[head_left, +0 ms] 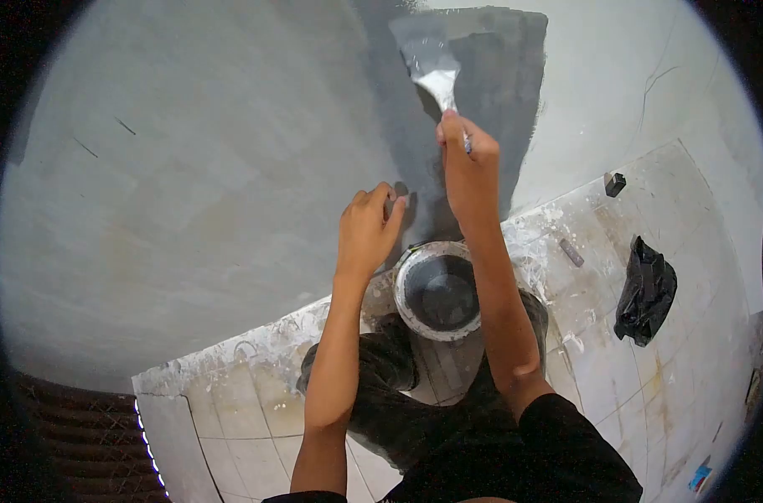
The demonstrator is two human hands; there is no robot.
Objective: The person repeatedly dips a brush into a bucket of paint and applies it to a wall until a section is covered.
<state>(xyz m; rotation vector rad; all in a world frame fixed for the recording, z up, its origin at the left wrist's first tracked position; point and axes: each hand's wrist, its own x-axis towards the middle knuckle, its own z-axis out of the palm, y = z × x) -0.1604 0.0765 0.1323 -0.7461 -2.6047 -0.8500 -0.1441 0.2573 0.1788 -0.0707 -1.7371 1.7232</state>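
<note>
Bucket [438,289] sits lowest; at 12 o'clock, right hand [468,168] grips a putty knife [433,71] against the wall [188,168]; left hand [369,230] at 10, loosely curled, empty.

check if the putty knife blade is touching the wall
Touching. The head view shows the putty knife, held in the right hand, with its blade pressed flat on the wet grey patch of the wall.

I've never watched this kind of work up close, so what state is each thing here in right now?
Putty knife: blade pressed to the wall, smeared with grey coating.
Right hand: gripping the knife's handle.
Left hand: resting against the wall.
Wall: partly covered by a darker wet patch.
Bucket: open, dark mix inside.
Black bag: crumpled on the floor.
</note>
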